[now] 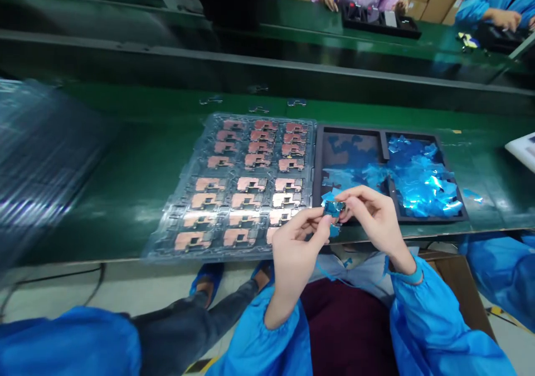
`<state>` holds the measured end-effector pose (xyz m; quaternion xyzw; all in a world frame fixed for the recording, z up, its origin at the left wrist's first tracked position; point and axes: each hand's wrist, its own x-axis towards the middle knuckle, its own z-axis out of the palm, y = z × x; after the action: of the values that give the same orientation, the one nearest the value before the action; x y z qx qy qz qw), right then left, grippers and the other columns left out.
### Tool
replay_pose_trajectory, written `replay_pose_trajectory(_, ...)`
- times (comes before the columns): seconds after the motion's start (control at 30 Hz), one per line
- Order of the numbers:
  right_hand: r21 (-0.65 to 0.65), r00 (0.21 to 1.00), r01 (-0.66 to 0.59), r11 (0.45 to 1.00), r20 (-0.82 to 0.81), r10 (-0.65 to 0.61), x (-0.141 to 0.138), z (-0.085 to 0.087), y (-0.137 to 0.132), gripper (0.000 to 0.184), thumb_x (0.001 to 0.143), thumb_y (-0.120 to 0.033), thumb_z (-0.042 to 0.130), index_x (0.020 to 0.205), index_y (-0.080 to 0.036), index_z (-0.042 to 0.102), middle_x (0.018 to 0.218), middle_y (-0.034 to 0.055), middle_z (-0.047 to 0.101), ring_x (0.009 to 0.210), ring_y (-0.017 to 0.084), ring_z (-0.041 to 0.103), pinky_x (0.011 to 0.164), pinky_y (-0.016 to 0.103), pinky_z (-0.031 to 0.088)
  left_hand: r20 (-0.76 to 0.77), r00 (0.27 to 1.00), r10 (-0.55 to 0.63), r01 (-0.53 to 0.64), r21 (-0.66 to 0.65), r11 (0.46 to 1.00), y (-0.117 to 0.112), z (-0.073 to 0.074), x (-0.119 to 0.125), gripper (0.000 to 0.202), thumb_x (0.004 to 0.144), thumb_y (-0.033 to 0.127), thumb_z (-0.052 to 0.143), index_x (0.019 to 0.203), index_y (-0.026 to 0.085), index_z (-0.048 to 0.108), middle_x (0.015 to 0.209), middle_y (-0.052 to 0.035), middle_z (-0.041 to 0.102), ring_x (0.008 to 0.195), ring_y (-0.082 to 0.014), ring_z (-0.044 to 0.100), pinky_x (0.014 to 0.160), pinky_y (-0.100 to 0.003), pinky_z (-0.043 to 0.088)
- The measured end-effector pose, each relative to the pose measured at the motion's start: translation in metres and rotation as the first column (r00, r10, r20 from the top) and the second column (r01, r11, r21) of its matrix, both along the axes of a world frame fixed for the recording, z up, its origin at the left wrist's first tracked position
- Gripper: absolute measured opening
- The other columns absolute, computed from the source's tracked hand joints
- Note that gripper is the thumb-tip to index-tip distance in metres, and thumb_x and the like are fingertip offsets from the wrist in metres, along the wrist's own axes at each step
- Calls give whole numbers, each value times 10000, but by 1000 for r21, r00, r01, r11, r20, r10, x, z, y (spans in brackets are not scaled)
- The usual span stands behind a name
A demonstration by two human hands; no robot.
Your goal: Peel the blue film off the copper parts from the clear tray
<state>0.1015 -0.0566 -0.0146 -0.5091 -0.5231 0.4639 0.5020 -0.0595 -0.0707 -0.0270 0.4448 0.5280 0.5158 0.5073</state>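
Observation:
Between my two hands is a small circuit board (333,209) with blue film on it, held above the front edge of the black tray. My left hand (298,242) pinches its left side between thumb and fingers. On the right side, the thumb and forefinger of my right hand (374,217) close on the board's edge or its film; which one is too small to tell. To the left lies a clear plastic tray (167,228) with rows of copper-coloured boards (240,202). The black divided tray (320,159) holds many loose pieces of blue film (426,181).
Several loose boards (296,103) lie behind the clear tray on the green bench (129,142). A blurred stack of plastic trays (37,164) stands at the left. Across a raised divider, co-workers' hands (332,0) are near black trays (380,22). Blue sleeves flank me.

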Motion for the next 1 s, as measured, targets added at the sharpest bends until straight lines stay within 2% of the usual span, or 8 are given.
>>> replay_pose_trajectory(0.1, -3, 1000, 14, 1000, 25, -14, -1, -3, -7, 178, 885, -358, 842, 962, -210, 777, 848, 5, 766, 696, 154, 755, 645, 244, 640, 11, 1000, 9, -9, 19, 1000, 0, -1, 2, 125, 836, 291, 823, 889, 178, 811, 710, -9, 757, 588, -145, 692, 542, -224, 627)
replay_pose_trajectory(0.2, 43, 998, 41, 998, 51, -43, -2, -5, -10, 134, 945, -331, 773, 897, -206, 760, 808, 5, 770, 700, 158, 761, 649, 240, 628, 1, 1000, 5, -5, 44, 999, 0, -4, 4, 117, 826, 283, 828, 873, 178, 811, 686, 0, 742, 571, -134, 679, 550, -215, 617)
replay_pose_trajectory(0.33, 56, 997, 60, 997, 46, -63, 0, -9, -12, 231, 1020, -350, 670, 854, -204, 739, 734, 1, 754, 640, 148, 735, 644, 247, 623, -28, 1000, -9, 11, 47, 999, -1, -7, 5, 118, 819, 285, 830, 868, 179, 812, 676, 5, 732, 557, -133, 668, 549, -222, 610)
replay_pose_trajectory(0.5, 74, 991, 81, 994, 104, -88, 3, -15, -17, 146, 972, -346, 749, 924, -209, 762, 832, 16, 792, 709, 164, 768, 656, 248, 634, -46, 999, -16, 18, 34, 999, -2, -9, 7, 122, 825, 289, 833, 872, 177, 825, 689, -4, 742, 580, -142, 688, 561, -228, 619)
replay_pose_trajectory(0.67, 99, 982, 116, 988, 141, -130, 7, -21, -19, 292, 1080, -361, 601, 872, -208, 738, 722, 0, 732, 621, 140, 717, 640, 248, 621, -62, 998, -17, 20, 63, 998, -2, -16, 11, 137, 801, 296, 862, 869, 180, 838, 745, -19, 765, 636, -158, 713, 593, -245, 636)
replay_pose_trajectory(0.73, 138, 971, 143, 980, 174, -166, 8, -21, -21, 290, 1108, -359, 553, 985, -209, 767, 834, 26, 768, 691, 147, 738, 651, 251, 634, -67, 998, -15, 20, 75, 997, -1, -19, 13, 145, 796, 305, 867, 870, 181, 845, 779, -28, 768, 652, -160, 721, 593, -244, 633)
replay_pose_trajectory(0.87, 427, 851, 158, 890, 398, -342, 11, -21, -28, 256, 1070, -288, 656, 1290, -214, 763, 1134, 112, 747, 939, 194, 736, 739, 296, 650, -52, 998, -43, 47, 86, 995, 2, -24, 16, 171, 818, 324, 859, 920, 187, 861, 875, -48, 769, 692, -164, 729, 572, -236, 619)
replay_pose_trajectory(1.0, 618, 669, 49, 785, 564, -485, 12, -25, -33, 234, 1046, -180, 689, 1235, -250, 807, 985, 81, 743, 896, 203, 709, 793, 342, 623, -24, 995, -99, 100, 79, 992, 1, -21, 17, 175, 842, 332, 865, 959, 204, 877, 937, -56, 790, 799, -183, 766, 661, -237, 650)
